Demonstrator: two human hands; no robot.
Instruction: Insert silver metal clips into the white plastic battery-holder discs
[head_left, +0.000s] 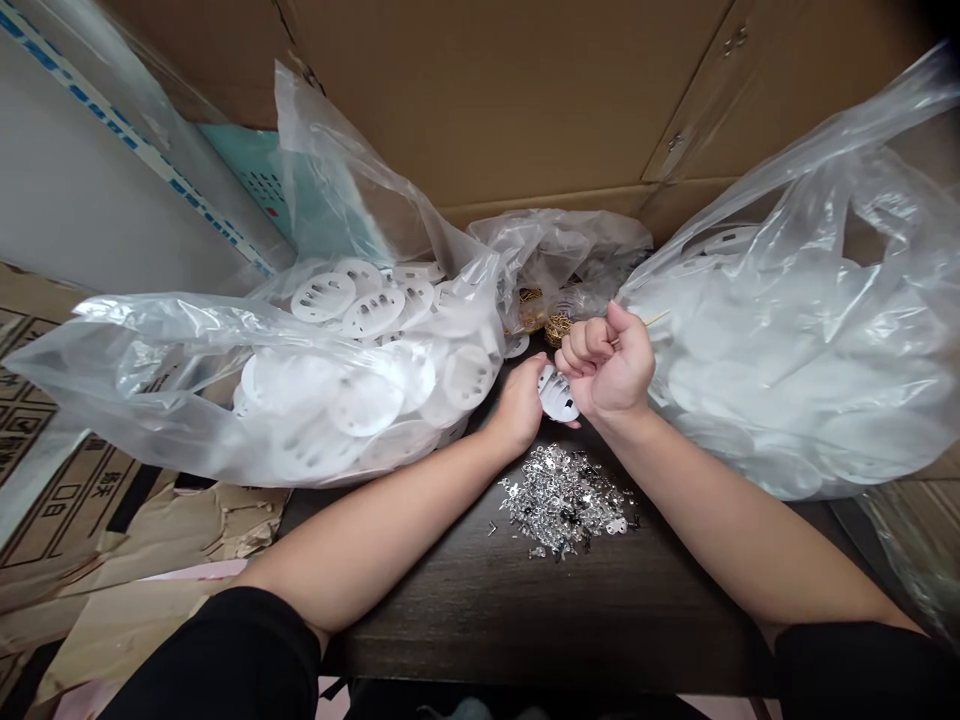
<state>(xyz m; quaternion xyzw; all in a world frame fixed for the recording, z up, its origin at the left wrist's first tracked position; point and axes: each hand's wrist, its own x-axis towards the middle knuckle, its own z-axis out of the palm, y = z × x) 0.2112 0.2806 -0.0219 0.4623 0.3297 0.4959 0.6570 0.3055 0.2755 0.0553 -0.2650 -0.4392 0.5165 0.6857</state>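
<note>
The white disc (pixel 559 395) has dark slots in its face and sits above the middle of the table (pixel 465 600), held between the two hands. The left hand (pixel 517 405) grips the disc by its left edge, fingers curled around it. The right hand (pixel 611 365) is closed into a fist just beside and above the disc, touching its right edge. A thin stick (pixel 656 318) projects from the fist toward the right.

A pile of small silver metal parts (pixel 566 500) lies on the table on the near side of the disc, between the forearms.

At the left edge of the table, a clear plastic bag (pixel 150 360) holds many white discs of the same kind. At the right edge, a second clear bag (pixel 810 330) holds more. Between them, at the far edge, a smaller bag (pixel 555 250) contains gold-coloured parts (pixel 556 328). Cardboard boxes (pixel 525 100) stand behind the far edge.
</note>
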